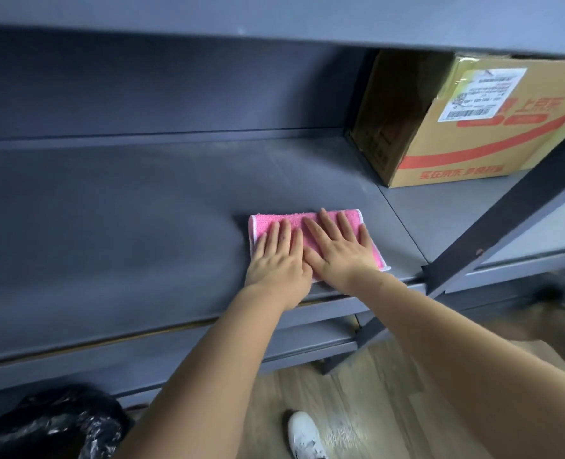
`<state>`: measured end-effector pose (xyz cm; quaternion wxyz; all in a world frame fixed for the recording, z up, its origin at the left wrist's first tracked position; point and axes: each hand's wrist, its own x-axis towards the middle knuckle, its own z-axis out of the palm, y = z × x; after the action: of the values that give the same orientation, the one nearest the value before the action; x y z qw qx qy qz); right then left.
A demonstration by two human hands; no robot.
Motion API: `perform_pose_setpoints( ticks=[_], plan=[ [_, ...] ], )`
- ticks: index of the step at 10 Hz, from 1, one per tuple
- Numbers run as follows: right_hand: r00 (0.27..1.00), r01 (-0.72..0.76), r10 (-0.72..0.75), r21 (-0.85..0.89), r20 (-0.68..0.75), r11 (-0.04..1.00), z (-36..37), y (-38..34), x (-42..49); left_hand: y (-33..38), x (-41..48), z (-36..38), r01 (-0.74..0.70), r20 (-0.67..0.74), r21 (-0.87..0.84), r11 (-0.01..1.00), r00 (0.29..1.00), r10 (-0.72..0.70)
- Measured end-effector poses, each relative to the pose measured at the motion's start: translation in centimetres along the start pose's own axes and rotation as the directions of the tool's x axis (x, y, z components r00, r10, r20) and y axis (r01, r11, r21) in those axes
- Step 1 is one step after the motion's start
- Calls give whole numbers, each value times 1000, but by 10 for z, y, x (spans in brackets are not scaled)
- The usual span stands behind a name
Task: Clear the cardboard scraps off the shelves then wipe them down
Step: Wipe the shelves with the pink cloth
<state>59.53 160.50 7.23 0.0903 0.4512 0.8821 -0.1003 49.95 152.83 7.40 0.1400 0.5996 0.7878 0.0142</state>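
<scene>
Both the left hand [276,256] and right hand [342,251] press the pink cloth [271,218] flat on the shelf [125,210], fingers [324,223] straight, gripping nothing. Even pressure and overlapping strokes should wipe best.

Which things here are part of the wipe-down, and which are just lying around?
In the job:
- cloth, pink, flat on the shelf
- shelf, grey
- left hand and right hand, both pressing flat on the cloth

Lying about:
- box, on the shelf's right end
- bag, black, on the floor; possibly for scraps
- shoe, white
</scene>
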Motion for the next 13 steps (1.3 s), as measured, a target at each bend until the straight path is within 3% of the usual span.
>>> perform_pose_setpoints(
  ticks=[8,13],
  plan=[
    [994,113,-113,-32,3,993,-36,26,136,-12,120,-29,119,-9,-65,991,993,-120],
    [991,130,-131,-54,-17,990,-44,19,163,-27,143,-38,146,10,-10,989,989,-146]
  ],
)
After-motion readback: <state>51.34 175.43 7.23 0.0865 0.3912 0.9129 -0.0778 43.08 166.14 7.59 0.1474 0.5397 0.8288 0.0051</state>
